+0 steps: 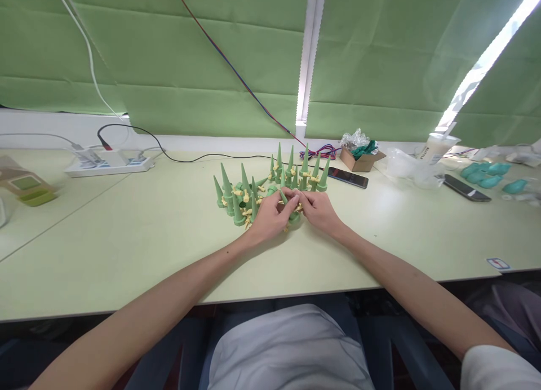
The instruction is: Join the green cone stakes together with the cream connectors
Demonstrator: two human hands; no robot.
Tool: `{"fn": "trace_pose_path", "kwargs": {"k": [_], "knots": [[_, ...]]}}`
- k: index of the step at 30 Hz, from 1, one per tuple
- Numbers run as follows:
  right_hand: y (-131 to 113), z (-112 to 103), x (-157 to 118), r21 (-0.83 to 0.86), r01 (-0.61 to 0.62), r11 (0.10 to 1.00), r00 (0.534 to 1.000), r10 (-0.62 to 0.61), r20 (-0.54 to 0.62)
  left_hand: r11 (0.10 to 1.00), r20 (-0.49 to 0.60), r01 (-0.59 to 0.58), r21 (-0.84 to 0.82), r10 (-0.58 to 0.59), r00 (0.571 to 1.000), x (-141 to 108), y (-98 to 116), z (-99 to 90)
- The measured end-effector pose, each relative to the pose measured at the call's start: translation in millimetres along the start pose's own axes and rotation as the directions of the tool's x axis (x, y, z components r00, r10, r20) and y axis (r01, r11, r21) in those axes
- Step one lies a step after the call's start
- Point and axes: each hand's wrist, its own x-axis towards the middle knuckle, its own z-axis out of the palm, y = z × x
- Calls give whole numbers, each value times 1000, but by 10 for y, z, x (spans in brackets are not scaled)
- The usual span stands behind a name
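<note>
Several green cones with small yellow pieces around them stand in two groups on the pale table. The left group includes a tall green cone; behind my hands, the other group includes another cone. My left hand is closed round a green cone at the front, between the groups. Touching the same spot from the right, my right hand pinches at a small yellow piece beside that cone. The fingertips of both hands meet and partly hide what lies between them.
A black phone and a small cardboard box lie behind on the right. Farther right are a cup, a second phone and teal pieces. A power strip and its cables are at the back left.
</note>
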Motion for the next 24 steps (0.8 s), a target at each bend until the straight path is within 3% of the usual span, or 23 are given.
{"fn": "trace_pose_path", "kwargs": {"k": [10,24], "knots": [[25,37,15,-57,-5,998,993,-2,-120,997,30,48,-61,-47,998,-44,73,36],[54,53,21,-95,7,995,995,-17,-101,992,-9,111,-54,-112,994,-31,42,22]]}}
